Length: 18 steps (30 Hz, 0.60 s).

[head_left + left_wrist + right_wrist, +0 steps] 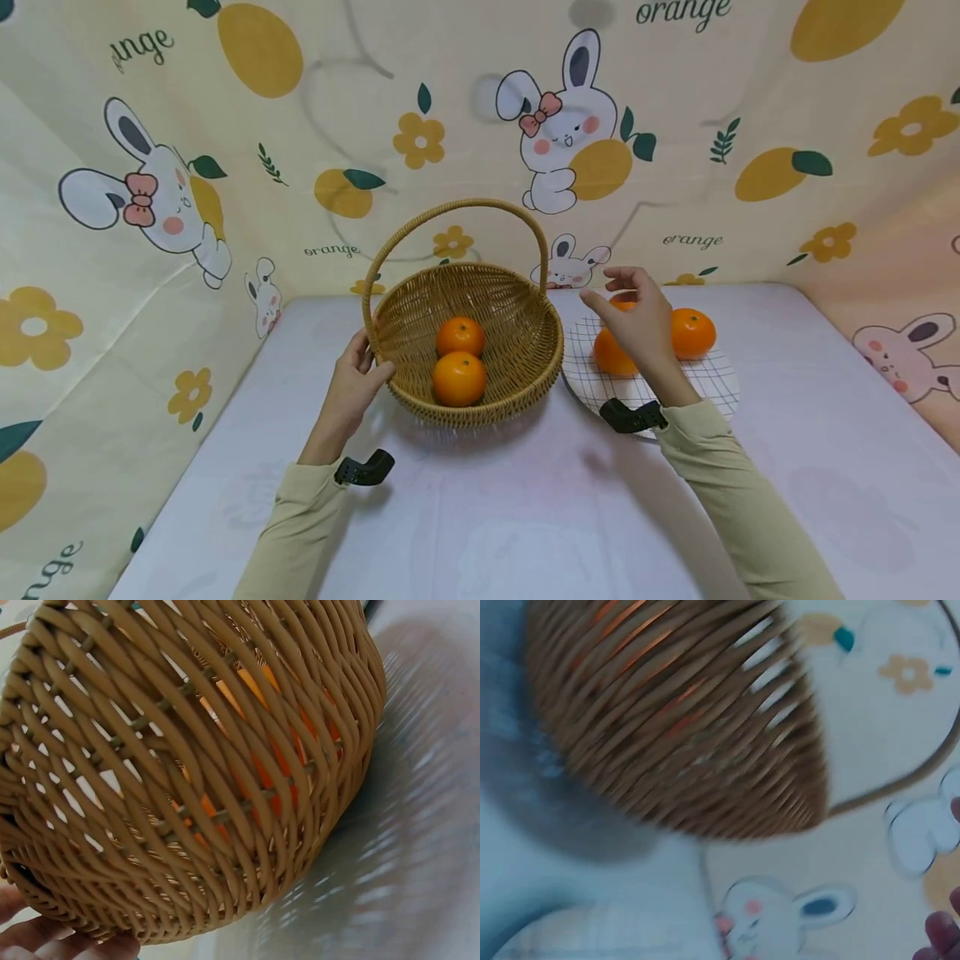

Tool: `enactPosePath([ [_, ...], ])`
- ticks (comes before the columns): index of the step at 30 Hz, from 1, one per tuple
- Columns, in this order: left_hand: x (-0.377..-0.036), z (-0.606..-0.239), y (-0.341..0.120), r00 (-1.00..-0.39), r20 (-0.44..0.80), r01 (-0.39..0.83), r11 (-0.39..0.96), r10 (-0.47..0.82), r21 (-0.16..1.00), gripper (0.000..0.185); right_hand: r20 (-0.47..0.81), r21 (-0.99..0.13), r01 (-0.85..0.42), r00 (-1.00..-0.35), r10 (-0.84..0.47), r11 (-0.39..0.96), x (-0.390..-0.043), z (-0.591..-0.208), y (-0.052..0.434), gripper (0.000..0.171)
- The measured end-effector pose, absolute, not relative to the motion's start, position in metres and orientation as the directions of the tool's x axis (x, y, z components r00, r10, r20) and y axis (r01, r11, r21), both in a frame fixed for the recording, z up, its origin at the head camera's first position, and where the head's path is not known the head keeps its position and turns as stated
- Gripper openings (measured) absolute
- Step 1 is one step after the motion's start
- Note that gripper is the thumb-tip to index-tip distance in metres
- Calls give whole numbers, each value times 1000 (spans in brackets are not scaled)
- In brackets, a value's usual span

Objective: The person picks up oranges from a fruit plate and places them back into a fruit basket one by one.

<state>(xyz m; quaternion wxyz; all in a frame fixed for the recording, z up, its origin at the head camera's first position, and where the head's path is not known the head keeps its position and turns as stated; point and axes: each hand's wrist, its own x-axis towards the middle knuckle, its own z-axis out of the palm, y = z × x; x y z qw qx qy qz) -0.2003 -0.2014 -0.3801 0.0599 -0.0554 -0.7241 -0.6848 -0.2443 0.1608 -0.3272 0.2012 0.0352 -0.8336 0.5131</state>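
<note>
Oranges (611, 354) on plate (712, 379) directly beneath open right hand (637, 321).

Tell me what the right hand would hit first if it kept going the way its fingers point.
Probably the basket: the right hand, over the plate, points its fingers left toward the handle base and rim. Depth is unclear; it might pass just above the rim.

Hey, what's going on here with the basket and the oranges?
A person steadies a wicker basket at its rim with the left hand. Two oranges lie inside it. The right hand hovers, fingers relaxed, over a checked plate beside the basket, where more oranges sit. It holds nothing at this moment.
</note>
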Motion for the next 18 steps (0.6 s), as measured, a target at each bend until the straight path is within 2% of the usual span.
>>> enactPosePath([
  [8,-198,-380,-201,-986,166,165,56,3,985,73,204,-868,-83,-958,199,490,-246,-367,192,72],
  [18,-198,-379,-201,-988,155,155,64,2,986,74,14,-806,97,-983,182,584,-247,-393,209,93],
])
